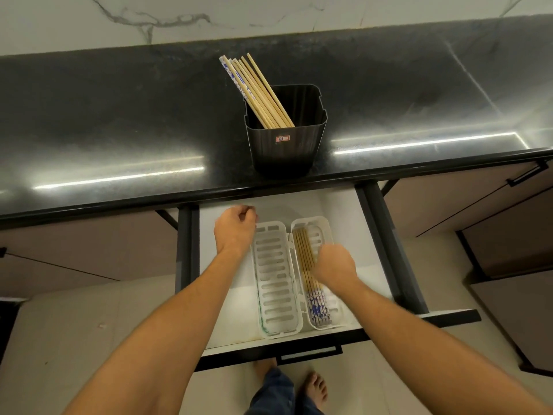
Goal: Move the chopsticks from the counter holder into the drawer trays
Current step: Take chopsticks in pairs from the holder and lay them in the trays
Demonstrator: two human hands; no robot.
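A black ribbed holder stands on the dark counter, with several wooden chopsticks leaning out of it to the left. Below it the drawer is pulled out and holds two white slotted trays. The left tray has nothing in it. In the right tray lies a bundle of chopsticks, their blue-patterned ends toward me. My right hand is over the middle of that bundle, fingers curled down onto it, slightly blurred. My left hand is curled at the left tray's far-left corner with nothing visible in it.
The dark counter runs the full width, backed by a white marble wall. The drawer's black front and handle are nearest me. Closed cabinet fronts flank the drawer. My bare feet stand on the light floor under it.
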